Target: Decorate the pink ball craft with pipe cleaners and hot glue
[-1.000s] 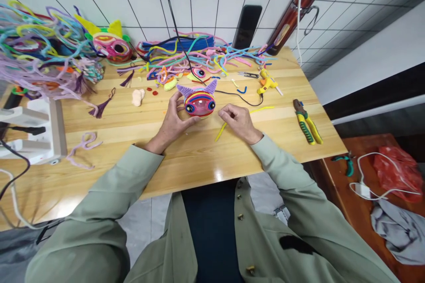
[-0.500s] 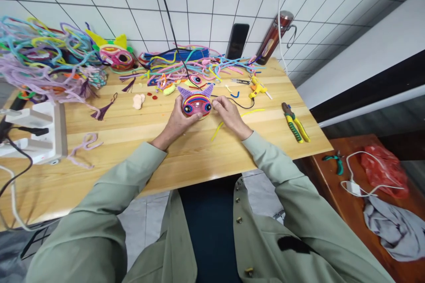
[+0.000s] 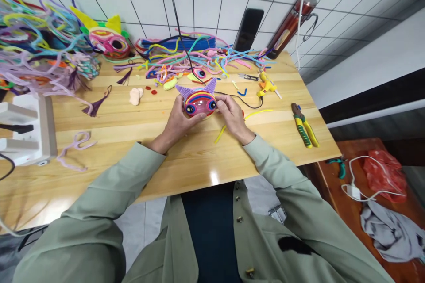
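A small pipe-cleaner animal head (image 3: 200, 105) has purple pointed ears, striped bands over its brow, round black-centred eyes and a shiny pink middle. My left hand (image 3: 181, 119) is closed around its left side, thumb along the lower edge. At the opposite side, my right hand (image 3: 231, 115) pinches the edge beside the eye; its fingertips are partly hidden. A yellow pipe cleaner (image 3: 260, 112) lies on the table, passing under my right hand. Behind the head is a loose eye piece (image 3: 199, 73) with coloured rings.
A finished-looking animal head (image 3: 111, 42) and tangled pipe cleaners (image 3: 36, 53) crowd the left back. Yellow glue gun (image 3: 267, 85), snips (image 3: 249, 77) and pliers (image 3: 303, 126) lie to the right. A phone (image 3: 249, 30) and red flask (image 3: 292, 26) lean on the wall. A power strip (image 3: 46, 128) stands left.
The camera view has shifted a little, so the table items appear displaced. Both hands keep their hold on the animal head, with its position between them barely different.
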